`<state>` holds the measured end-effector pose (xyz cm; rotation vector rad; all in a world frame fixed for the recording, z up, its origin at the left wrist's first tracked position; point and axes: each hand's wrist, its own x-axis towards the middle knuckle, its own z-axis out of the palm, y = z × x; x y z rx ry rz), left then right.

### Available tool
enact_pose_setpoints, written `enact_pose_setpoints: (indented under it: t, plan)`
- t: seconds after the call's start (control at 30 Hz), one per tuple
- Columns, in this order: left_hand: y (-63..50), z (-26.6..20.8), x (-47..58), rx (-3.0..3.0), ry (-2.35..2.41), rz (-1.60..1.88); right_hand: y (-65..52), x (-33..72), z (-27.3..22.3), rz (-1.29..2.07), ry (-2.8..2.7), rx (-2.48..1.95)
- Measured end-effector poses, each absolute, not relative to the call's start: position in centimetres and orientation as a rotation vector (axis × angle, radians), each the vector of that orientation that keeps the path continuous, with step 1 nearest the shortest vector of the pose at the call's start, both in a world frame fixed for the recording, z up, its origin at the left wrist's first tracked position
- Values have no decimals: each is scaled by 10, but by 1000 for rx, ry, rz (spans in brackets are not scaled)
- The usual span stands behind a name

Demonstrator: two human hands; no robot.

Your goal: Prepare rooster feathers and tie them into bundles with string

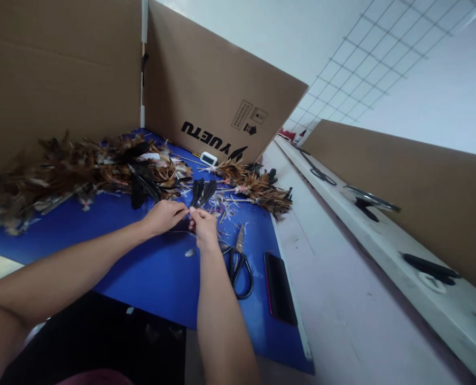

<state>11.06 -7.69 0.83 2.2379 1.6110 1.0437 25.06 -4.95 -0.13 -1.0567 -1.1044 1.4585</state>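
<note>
My left hand (166, 216) and my right hand (203, 224) meet over the blue mat, fingertips pinched close together. Small black feathers (201, 191) fan upward from between them, their lower ends hidden by my right fingers. My left fingers are closed right beside that grip; what they pinch is too small to make out. Brown and black feather bunches (89, 168) are heaped to the left of my hands. Farther right lie more brown feather bundles (257, 184) on thin sticks. Black-handled scissors (238, 262) rest just right of my right wrist.
A dark phone (280, 289) lies near the right edge of the blue mat (149, 278). A small white digital device (209, 159) stands before the printed cardboard panel (205, 85). Along the right, a pale ledge (382, 246) carries black-handled tools (430, 266).
</note>
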Motion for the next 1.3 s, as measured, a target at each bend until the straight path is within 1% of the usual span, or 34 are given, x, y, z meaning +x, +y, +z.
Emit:
enact_pose_setpoints:
  t: [0.2, 0.6, 0.97, 1.3]
  plan:
    - [-75, 9, 109, 2121, 1602, 1093, -50, 252, 0, 1466, -1179, -1016]
    - [-75, 7, 109, 2059, 1579, 1172, -43, 253, -6, 1267, -1327, -1069]
    - [-75, 9, 109, 2073, 1595, 1202, -44, 261, 0, 769, -1777, -1183]
    - [-80, 18, 112, 1989, 1565, 1291, -50, 262, 7, 566, -1871, -1084]
